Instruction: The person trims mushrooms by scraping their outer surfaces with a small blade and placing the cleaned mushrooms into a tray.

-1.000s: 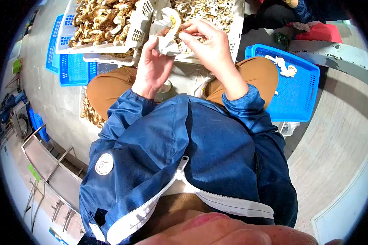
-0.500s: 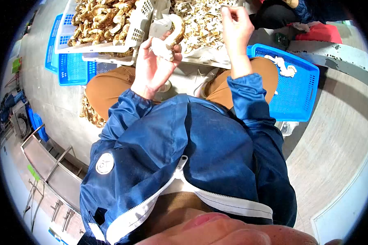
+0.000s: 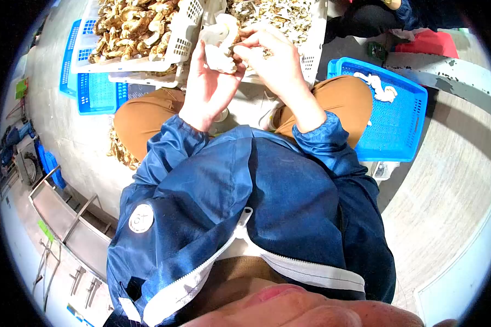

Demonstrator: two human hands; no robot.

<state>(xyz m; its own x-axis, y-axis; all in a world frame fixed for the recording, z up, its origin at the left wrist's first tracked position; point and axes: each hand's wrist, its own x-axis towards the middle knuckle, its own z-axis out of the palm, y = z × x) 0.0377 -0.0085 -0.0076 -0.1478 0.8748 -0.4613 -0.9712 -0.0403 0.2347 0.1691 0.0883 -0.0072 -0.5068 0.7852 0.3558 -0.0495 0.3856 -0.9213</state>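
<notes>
My left hand [image 3: 211, 90] is closed round a curved, whitish mushroom [image 3: 221, 57], palm up, above the gap between my knees. On the mushroom's right side, the pinched fingertips of my right hand [image 3: 275, 62] touch its brownish edge; whether they hold a small scrap is too small to tell. Behind both hands lies a white crate [image 3: 312, 57] with many pale trimmings [image 3: 281, 19]. To its left, another white crate [image 3: 188, 32] is heaped with brown mushrooms [image 3: 133, 27].
A blue basket [image 3: 390, 131] with a few white mushroom pieces [image 3: 384, 91] stands beside my right knee. More blue baskets [image 3: 101, 95] are at the left. A metal frame [image 3: 73, 218] stands farther left. Part of another person [image 3: 365, 22] shows at the top right.
My right hand moved out over the trimmings with fingers raised, then came back to the mushroom. My left hand kept hold of the mushroom, which is now turned with more of its white side showing.
</notes>
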